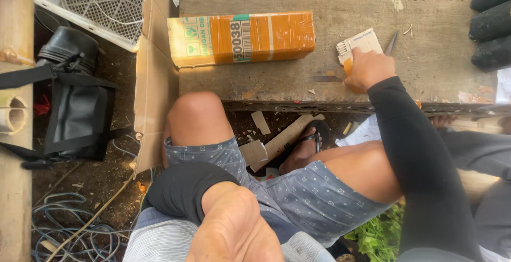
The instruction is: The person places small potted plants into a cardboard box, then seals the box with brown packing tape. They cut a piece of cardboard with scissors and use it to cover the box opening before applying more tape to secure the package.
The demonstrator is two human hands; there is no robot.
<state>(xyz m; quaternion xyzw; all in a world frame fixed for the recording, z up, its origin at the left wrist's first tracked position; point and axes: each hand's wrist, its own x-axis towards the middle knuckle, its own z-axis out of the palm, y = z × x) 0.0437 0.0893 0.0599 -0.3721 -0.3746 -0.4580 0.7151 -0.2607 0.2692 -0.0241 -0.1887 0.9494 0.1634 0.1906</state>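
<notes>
My right hand (pixel 368 69) reaches onto a worn wooden bench (pixel 340 81), its fingers closed around a small orange item and pressing on a small white printed card or packet (pixel 360 43). A thin dark blade (pixel 391 43) lies just right of the packet. My left hand (pixel 234 230) hangs close to the camera above my lap, fingers curled; whether it holds anything is hidden. Both forearms wear black sleeves. A long carton wrapped in orange tape (pixel 242 37) lies on the bench to the left of my right hand.
A flattened cardboard sheet (pixel 154 81) leans at the bench's left end. A black bag (pixel 80 110), white plastic crates (pixel 101 1) and coiled cables (pixel 69 230) are on the dirt floor. Black cylinders (pixel 492 22) sit at the far right. Green leaves (pixel 380 235) lie below my knee.
</notes>
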